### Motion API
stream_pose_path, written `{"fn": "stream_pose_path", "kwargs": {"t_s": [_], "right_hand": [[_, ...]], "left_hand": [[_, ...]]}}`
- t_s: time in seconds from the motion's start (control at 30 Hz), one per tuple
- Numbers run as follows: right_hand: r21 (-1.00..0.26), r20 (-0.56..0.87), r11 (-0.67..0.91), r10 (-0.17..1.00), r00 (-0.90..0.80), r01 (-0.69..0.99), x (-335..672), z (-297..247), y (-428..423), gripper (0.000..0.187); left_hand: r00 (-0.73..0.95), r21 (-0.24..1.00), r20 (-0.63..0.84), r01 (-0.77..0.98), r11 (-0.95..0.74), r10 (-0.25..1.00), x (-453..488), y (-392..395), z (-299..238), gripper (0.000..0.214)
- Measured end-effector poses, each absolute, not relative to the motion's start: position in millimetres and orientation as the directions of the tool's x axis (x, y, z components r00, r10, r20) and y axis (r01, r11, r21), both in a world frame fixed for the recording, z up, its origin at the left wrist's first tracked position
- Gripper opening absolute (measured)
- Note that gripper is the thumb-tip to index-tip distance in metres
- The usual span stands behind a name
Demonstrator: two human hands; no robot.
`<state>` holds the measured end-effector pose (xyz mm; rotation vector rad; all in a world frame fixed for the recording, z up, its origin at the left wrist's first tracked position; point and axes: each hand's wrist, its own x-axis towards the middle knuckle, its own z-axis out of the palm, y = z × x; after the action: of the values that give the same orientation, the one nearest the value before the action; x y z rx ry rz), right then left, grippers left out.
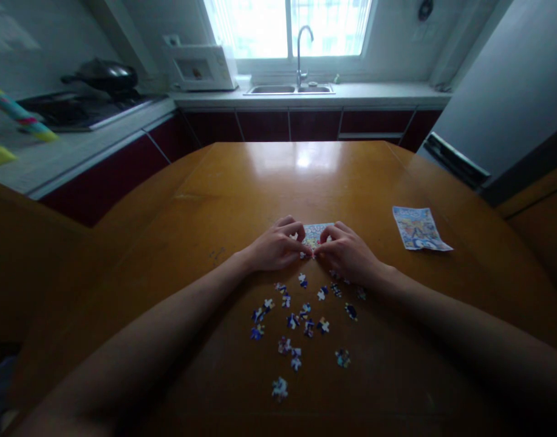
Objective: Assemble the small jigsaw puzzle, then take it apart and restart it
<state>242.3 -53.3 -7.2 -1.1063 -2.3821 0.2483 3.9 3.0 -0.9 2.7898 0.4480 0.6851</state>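
Left hand (pixel 282 244) and right hand (pixel 348 252) curl around the joined jigsaw section (pixel 318 230), fingertips nearly meeting at its near edge. We can't tell whether they pinch anything. We'd brace the section with one hand, align tabs before pressing flat, and keep wrists clear of the loose jigsaw pieces (pixel 293 320) on the wooden table (pixel 205 200).

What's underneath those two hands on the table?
Between the left hand and right hand, part of a pale, patterned puzzle section shows on the brown table. Its sides, and whatever lies directly beneath the palms, are covered, so I can't tell.
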Motion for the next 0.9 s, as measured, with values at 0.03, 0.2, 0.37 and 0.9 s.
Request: {"fn": "stream_pose_path", "kwargs": {"t_s": [0.03,0.2,0.37,0.9], "right_hand": [[-0.362,0.361,0.654,0.755,-0.547,0.664,242,-7,-53,0.021],[-0.369,0.35,0.652,0.757,-0.551,0.662,243,-5,-53,0.023],[-0.392,0.36,0.657,0.754,-0.549,0.644,242,-5,-51,0.022],[-0.515,0.427,0.597,0.801,-0.419,0.616,246,-8,-46,0.02]], "left_hand": [[0.844,0.295,0.407,0.241,-0.925,0.349,4,3,-1,0.024],[0.85,0.306,0.384,0.251,-0.918,0.36,3,5,-3,0.023],[0.849,0.31,0.381,0.255,-0.916,0.365,3,4,-2,0.022],[0.858,0.335,0.374,0.229,-0.914,0.352,2,4,-5,0.025]]}}
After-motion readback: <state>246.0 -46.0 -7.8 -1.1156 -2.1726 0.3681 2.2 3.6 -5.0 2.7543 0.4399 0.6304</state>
